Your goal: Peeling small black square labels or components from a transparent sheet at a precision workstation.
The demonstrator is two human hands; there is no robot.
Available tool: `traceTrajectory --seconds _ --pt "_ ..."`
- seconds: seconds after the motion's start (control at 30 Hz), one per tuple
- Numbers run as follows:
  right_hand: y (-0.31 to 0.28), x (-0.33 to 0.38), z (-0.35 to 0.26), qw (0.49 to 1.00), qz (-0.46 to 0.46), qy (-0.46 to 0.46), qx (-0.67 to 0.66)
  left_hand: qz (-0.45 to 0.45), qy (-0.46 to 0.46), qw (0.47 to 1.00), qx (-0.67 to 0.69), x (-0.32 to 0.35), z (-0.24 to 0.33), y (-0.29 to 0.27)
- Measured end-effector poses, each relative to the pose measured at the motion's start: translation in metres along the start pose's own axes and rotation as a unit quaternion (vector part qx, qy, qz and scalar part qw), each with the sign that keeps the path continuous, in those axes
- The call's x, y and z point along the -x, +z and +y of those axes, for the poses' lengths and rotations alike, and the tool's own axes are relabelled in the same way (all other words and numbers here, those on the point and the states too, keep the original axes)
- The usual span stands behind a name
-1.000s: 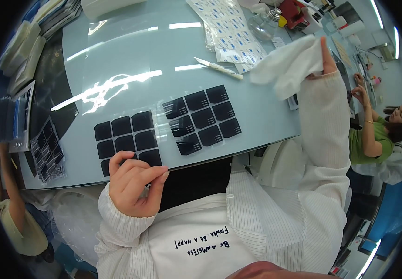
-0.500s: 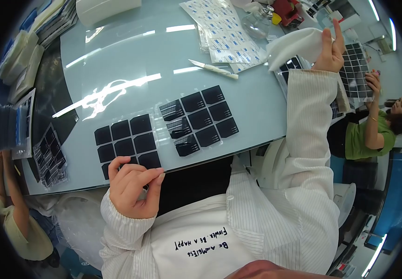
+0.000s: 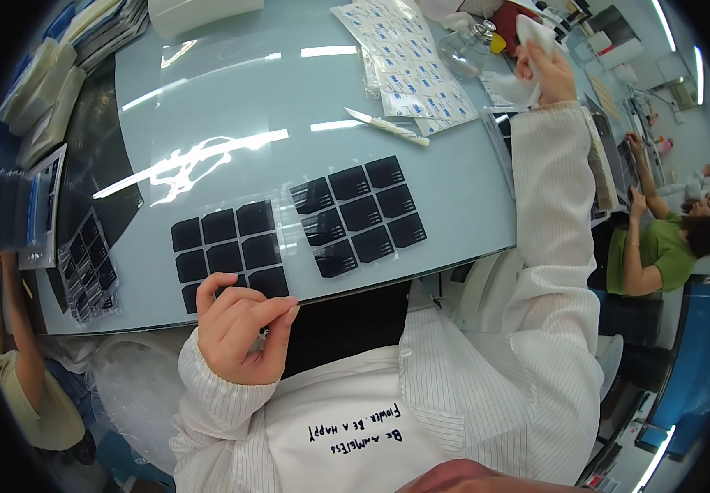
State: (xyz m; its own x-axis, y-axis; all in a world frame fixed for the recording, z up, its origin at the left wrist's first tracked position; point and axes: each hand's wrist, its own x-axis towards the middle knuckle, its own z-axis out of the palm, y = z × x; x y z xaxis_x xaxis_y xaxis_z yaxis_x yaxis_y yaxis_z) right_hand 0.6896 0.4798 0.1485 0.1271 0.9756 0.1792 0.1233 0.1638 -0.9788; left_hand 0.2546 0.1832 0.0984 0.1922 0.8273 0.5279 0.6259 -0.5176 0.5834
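My right hand (image 3: 550, 74) is reached out to the far right, closed on a bunched white cloth (image 3: 536, 33). Beside it stands a clear glass pump bottle (image 3: 470, 49). At the near table edge, my left hand (image 3: 244, 337) has curled fingers, with thumb and index tips together; anything between them is too small to make out. One of its fingertips touches the left sheet of black rectangular pieces (image 3: 222, 226), covering part of the bottom row. Just right of that lies a second sheet of black pieces (image 3: 360, 213), with white marks, in rows on clear film.
A white-handled craft knife (image 3: 388, 127) lies beyond the sheets, near blue-and-white printed sheets (image 3: 408, 66). More black pieces (image 3: 89, 267) sit at the left edge, by stacked packs (image 3: 22, 209). A person in green (image 3: 659, 255) works at right; another person's arm (image 3: 22, 329) shows at left.
My right hand has moved left and away from me, and the white cloth is now bunched in its fingers rather than spread out. The left hand has barely moved.
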Motion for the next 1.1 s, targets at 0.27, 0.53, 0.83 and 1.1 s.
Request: traceTrajectory --seconds 0.27,0.53,0.83,1.1 --pt "0.021 -0.005 0.016 0.676 0.062 -0.206 0.704 0.010 -0.020 0.999 -0.032 0.001 0.001 -0.004" --pt "-0.005 -0.029 0.035 0.645 0.082 -0.202 0.733 -0.006 -0.009 0.997 -0.077 -0.010 -0.005 0.004" --pt "0.038 0.014 -0.009 0.752 0.027 -0.186 0.632 -0.086 -0.001 0.986 -0.142 -0.024 -0.008 0.028" --pt "0.073 0.082 -0.021 0.797 -0.042 -0.376 0.471 -0.148 -0.007 0.976 -0.162 -0.030 -0.012 0.026"
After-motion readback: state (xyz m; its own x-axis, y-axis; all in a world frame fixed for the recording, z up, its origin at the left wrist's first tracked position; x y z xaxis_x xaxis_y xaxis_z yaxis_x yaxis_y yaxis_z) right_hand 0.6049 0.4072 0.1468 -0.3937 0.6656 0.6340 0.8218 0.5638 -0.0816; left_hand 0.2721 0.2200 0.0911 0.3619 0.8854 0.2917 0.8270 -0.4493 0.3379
